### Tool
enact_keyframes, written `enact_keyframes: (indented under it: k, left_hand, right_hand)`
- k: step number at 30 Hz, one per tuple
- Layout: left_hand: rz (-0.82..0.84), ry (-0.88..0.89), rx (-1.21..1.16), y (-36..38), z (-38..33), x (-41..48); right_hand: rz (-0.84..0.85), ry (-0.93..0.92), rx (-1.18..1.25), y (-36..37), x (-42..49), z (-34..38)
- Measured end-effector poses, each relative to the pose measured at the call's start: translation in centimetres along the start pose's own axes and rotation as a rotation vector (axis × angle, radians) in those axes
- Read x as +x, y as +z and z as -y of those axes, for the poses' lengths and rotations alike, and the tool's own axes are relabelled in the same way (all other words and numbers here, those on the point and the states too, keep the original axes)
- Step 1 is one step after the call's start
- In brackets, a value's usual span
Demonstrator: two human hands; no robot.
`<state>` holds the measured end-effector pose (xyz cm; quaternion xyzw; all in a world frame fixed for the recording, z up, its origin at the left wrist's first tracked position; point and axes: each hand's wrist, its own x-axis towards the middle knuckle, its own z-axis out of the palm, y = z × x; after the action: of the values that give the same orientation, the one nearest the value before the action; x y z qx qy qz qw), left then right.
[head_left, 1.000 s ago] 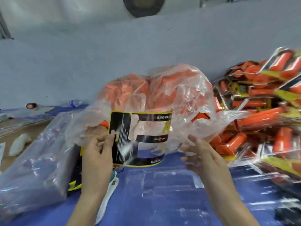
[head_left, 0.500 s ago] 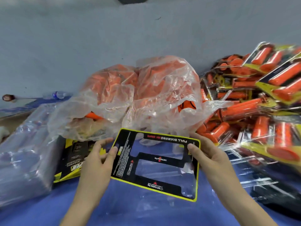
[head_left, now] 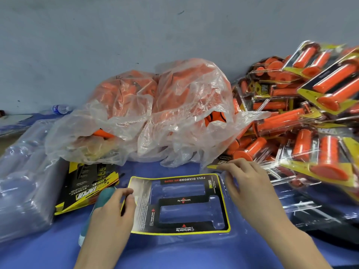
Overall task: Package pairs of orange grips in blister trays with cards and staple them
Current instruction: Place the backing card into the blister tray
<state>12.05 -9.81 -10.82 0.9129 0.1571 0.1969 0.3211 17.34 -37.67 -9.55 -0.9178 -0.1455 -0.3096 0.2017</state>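
Our left hand [head_left: 112, 210] pinches the card [head_left: 182, 200] by its left edge; our right hand [head_left: 246, 183] rests relaxed fingers on the blister tray [head_left: 194, 242] at the card's far right corner.

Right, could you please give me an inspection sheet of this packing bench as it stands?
Surface: blue table, largely covered.
Job's things: black-and-yellow card lies on a clear blister tray, pockets empty; bag of orange grips behind it; card stack to the left.
Clutter: pile of finished packs on the right; wrapped clear trays on the left; teal tool partly hidden by the left hand; water bottle at the back.
Hands: left hand has fingertips on the card's left edge, pinch unclear; right hand open, at the tray's far right corner.
Cables: nothing seen.
Surroundings: grey-blue wall.
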Motion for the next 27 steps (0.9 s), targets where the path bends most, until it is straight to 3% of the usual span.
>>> enact_keyframes:
  k: [6,9,16,27]
  left_hand:
    - [0.052,0.069,0.386,-1.6,-0.5,-1.1]
    - [0.029,0.164,0.33,-2.0,0.0,-0.9]
    - [0.279,0.367,0.318,0.4,0.6,-0.3]
    - [0.368,0.422,0.282,1.4,1.9,0.4]
  right_hand:
    - [0.037,-0.028,-0.122,0.5,-0.2,0.5]
    - [0.05,-0.06,-0.138,0.7,-0.2,0.7]
    - [0.071,-0.094,-0.164,1.0,-0.4,0.9]
    - [0.097,-0.115,-0.162,1.0,-0.7,1.0]
